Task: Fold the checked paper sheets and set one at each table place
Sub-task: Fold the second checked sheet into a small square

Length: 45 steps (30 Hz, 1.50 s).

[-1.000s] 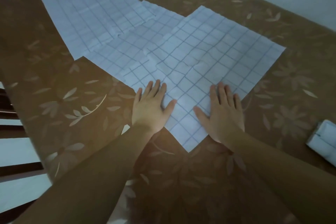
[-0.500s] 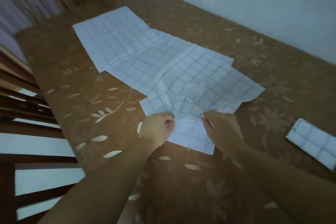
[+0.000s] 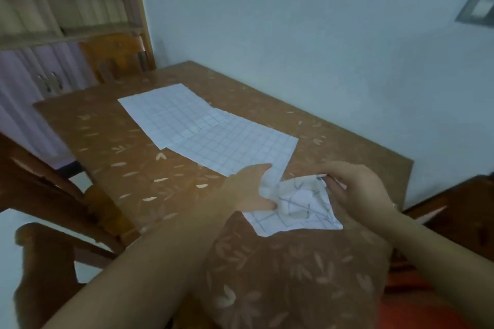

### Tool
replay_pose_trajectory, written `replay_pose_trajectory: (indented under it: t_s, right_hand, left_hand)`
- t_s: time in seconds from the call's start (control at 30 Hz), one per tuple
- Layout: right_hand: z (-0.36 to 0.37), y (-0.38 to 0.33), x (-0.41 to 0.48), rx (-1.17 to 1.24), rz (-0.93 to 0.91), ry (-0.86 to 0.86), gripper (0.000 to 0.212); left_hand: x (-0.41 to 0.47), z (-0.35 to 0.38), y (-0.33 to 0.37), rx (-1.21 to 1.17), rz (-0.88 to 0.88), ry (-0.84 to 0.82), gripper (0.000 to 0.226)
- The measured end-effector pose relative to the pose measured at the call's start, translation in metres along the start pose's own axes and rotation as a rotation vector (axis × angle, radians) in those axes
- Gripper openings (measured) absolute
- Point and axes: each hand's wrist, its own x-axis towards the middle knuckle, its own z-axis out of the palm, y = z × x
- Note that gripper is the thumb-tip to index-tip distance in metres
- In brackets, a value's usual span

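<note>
Checked sheet crumpled, white w/ dark grid, L hand & R hand grips both pinching its edges

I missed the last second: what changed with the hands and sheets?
The left hand and right hand, earlier pressed flat on the nearest sheet, now grip it; it has bunched up and come toward the person. The middle sheet and far sheet stayed flat, overlapping, on the table.
</note>
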Motion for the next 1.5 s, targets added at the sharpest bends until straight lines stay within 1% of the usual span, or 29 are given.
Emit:
replay_pose_trajectory:
  t_s: [0.03,0.1,0.13,0.17,0.2,0.3,0.33,0.4,0.43,0.5,0.57,0.63,0.67,0.7,0.8,0.87,0.93,0.97,1.0,1.03,1.1,1.17,1.23,1.3,1.33,1.37,1.4,1.43,1.5]
  right_hand:
    - [-0.016,-0.009,-0.004,-0.007,-0.006,0.032,0.021]
    - [-0.045,-0.026,-0.008,-0.006,0.007,0.085,0.020]
    - [-0.060,-0.034,-0.010,0.013,0.019,0.112,0.019]
    - [-0.074,-0.041,-0.012,0.035,0.036,0.136,0.019]
    - [-0.088,-0.047,-0.014,0.055,0.064,0.152,0.018]
    - [-0.121,-0.063,-0.022,0.098,0.204,0.177,0.019]
    - [-0.130,-0.067,-0.026,0.117,0.267,0.195,0.021]
    - [-0.144,-0.076,-0.038,0.166,0.421,0.251,0.035]
    - [-0.150,-0.081,-0.047,0.193,0.490,0.302,0.044]
    - [-0.158,-0.091,-0.070,0.253,0.600,0.427,0.057]
    - [-0.161,-0.105,-0.100,0.285,0.630,0.479,0.060]
    - [-0.157,-0.123,-0.130,0.283,0.602,0.432,0.060]
    - [-0.153,-0.132,-0.144,0.322,0.619,0.405,0.062]
    - [-0.151,-0.144,-0.157,0.408,0.686,0.380,0.063]
    - [-0.149,-0.179,-0.178,0.822,0.932,0.234,0.059]
    - [-0.153,-0.196,-0.182,0.894,0.990,0.125,0.065]
    - [-0.158,-0.206,-0.179,0.957,1.013,0.059,0.070]
    - [-0.162,-0.210,-0.176,0.992,1.031,0.038,0.069]
    - [-0.164,-0.212,-0.173,1.025,1.034,0.021,0.064]
    - [-0.164,-0.213,-0.171,1.040,1.036,0.015,0.052]
    - [-0.161,-0.214,-0.168,0.956,1.013,0.006,0.030]
    - [-0.154,-0.213,-0.166,0.889,1.003,0.045,0.017]
    - [-0.154,-0.212,-0.161,0.963,0.998,0.127,0.012]
    - [-0.154,-0.211,-0.157,1.034,0.961,0.188,0.014]
    - [-0.154,-0.211,-0.155,1.062,0.939,0.206,0.015]
    - [-0.155,-0.211,-0.153,1.093,0.917,0.214,0.016]
    - [-0.157,-0.211,-0.152,1.125,0.908,0.222,0.017]
    - [-0.159,-0.211,-0.151,1.159,0.905,0.232,0.018]
    - [-0.164,-0.210,-0.154,1.218,0.873,0.223,0.022]
  left_hand:
    - [-0.008,-0.003,0.015,-0.071,0.048,-0.044,0.083]
    - [-0.017,-0.003,0.040,-0.295,0.127,-0.163,0.067]
    - [-0.021,-0.002,0.050,-0.405,0.144,-0.209,0.064]
    - [-0.025,-0.002,0.060,-0.473,0.158,-0.217,0.062]
    - [-0.027,-0.002,0.069,-0.477,0.195,-0.193,0.054]
    - [-0.046,-0.009,0.102,-0.477,0.314,-0.071,0.012]
    - [-0.054,-0.012,0.113,-0.492,0.317,-0.025,0.012]
    - [-0.068,-0.016,0.126,-0.533,0.299,0.064,0.035]
    - [-0.074,-0.017,0.129,-0.564,0.288,0.104,0.040]
    - [-0.094,-0.017,0.138,-0.618,0.254,0.195,0.034]
    - [-0.119,-0.012,0.149,-0.687,0.193,0.316,0.028]
    - [-0.142,-0.002,0.159,-0.793,0.113,0.425,0.031]
    - [-0.151,0.003,0.163,-0.810,0.084,0.471,0.033]
    - [-0.162,0.010,0.167,-0.781,0.057,0.523,0.035]
    - [-0.189,0.025,0.177,-0.680,0.014,0.650,0.037]
    - [-0.207,0.030,0.180,-0.665,0.036,0.689,0.036]
    - [-0.224,0.030,0.182,-0.632,0.058,0.727,0.036]
    - [-0.231,0.030,0.181,-0.609,0.065,0.747,0.037]
    - [-0.237,0.029,0.179,-0.585,0.070,0.759,0.038]
    - [-0.242,0.027,0.175,-0.559,0.073,0.765,0.039]
    - [-0.247,0.024,0.164,-0.515,0.106,0.760,0.037]
    - [-0.253,0.020,0.152,-0.488,0.148,0.720,0.033]
    - [-0.259,0.016,0.135,-0.535,0.176,0.638,0.031]
    - [-0.265,0.012,0.115,-0.670,0.164,0.634,0.028]
    - [-0.265,0.010,0.104,-0.743,0.115,0.666,0.026]
    - [-0.266,0.007,0.096,-0.802,0.036,0.698,0.032]
    - [-0.265,0.003,0.088,-0.867,-0.076,0.669,0.045]
    - [-0.265,0.000,0.082,-0.944,-0.173,0.554,0.059]
    - [-0.265,-0.005,0.076,-1.125,-0.272,0.194,0.073]
